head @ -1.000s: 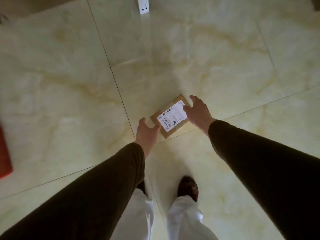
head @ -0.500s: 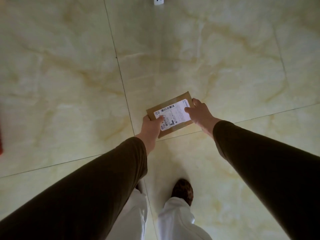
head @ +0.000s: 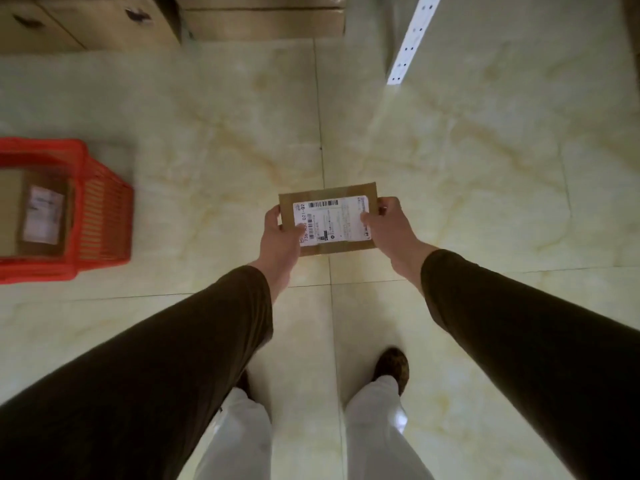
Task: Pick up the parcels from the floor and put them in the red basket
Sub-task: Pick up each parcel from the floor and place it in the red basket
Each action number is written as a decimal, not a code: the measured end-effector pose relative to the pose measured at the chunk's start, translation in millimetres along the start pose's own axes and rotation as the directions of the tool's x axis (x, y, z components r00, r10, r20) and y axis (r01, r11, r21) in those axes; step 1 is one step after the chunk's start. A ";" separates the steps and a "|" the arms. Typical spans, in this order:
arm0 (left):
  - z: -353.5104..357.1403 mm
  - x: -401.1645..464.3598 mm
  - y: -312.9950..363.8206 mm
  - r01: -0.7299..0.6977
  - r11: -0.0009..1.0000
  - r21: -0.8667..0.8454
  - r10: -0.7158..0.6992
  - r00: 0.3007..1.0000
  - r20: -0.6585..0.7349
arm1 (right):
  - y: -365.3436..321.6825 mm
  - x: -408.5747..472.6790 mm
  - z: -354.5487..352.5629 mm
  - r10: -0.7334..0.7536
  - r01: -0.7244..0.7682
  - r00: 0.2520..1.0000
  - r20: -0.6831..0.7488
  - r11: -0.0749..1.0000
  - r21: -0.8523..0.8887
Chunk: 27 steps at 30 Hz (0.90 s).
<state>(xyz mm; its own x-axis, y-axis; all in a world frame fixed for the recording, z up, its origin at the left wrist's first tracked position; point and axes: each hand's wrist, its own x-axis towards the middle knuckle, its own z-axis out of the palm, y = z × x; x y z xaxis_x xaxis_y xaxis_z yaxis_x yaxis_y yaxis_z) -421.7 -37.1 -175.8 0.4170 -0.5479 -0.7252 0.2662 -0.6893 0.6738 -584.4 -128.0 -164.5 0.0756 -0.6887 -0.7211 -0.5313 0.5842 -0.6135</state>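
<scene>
A small flat brown parcel [head: 332,202] with a white barcode label is held level above the tiled floor in front of me. My left hand [head: 278,237] grips its left edge and my right hand [head: 389,226] grips its right edge. The red basket [head: 100,216] stands on the floor at the left edge of the head view, well apart from the parcel. Inside the basket lies another brown parcel [head: 20,216] with a white label.
Large cardboard boxes [head: 104,22] stand along the far side at the top left. A white perforated metal post [head: 412,39] rises at the top right. My feet and white trousers [head: 377,427] are below, on pale marble-look tiles.
Both hands closed on the parcel and lifted it off the floor. The view has risen and turned, so the red basket and the cardboard boxes have come into sight.
</scene>
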 end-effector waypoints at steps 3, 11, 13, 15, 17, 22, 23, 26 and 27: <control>-62.9 -3.9 17.4 -0.073 0.997 0.035 0.074 0.997 -0.029 | -32.8 -29.6 50.5 -0.045 0.044 0.999 0.011 0.999 0.015; -232.0 -14.7 27.1 -0.060 0.997 0.053 0.067 0.985 -0.157 | -83.0 -90.5 192.5 -0.058 0.056 0.997 0.049 0.997 0.052; -266.8 -11.6 26.2 -0.030 0.999 0.031 0.035 0.980 -0.194 | -97.1 -98.6 222.5 -0.072 0.069 0.994 0.087 0.997 0.043; -297.5 -7.8 24.6 -0.026 1.000 0.007 0.027 0.974 -0.223 | -108.1 -102.9 251.0 -0.070 0.068 0.988 0.138 0.997 0.020; -323.2 -3.5 24.6 -0.039 0.999 -0.028 0.031 0.971 -0.238 | -117.2 -105.1 275.6 -0.067 0.070 0.981 0.181 0.998 -0.009; -379.0 6.2 29.9 -0.042 0.996 -0.082 0.021 0.970 -0.244 | -137.9 -112.0 329.3 -0.060 0.066 0.972 0.228 0.998 -0.020; -389.0 9.7 31.1 -0.039 0.994 -0.097 0.015 0.970 -0.243 | -142.8 -113.8 340.1 -0.064 0.070 0.971 0.229 0.997 -0.014; -420.9 18.6 33.7 -0.037 0.995 -0.093 0.014 0.972 -0.235 | -157.4 -118.0 375.1 -0.073 0.083 0.975 0.208 0.996 -0.038; -433.9 22.2 32.7 -0.047 0.995 -0.087 0.025 0.972 -0.234 | -162.5 -120.4 388.3 -0.074 0.083 0.978 0.196 0.996 -0.038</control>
<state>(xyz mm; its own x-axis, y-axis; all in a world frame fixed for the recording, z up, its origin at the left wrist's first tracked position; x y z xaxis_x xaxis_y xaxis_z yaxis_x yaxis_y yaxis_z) -26.6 133.8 -108.5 0.6151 -0.4392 -0.6548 0.3210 -0.6191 0.7168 -179.5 26.8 -103.0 0.2789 -0.6324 -0.7227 -0.5547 0.5082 -0.6588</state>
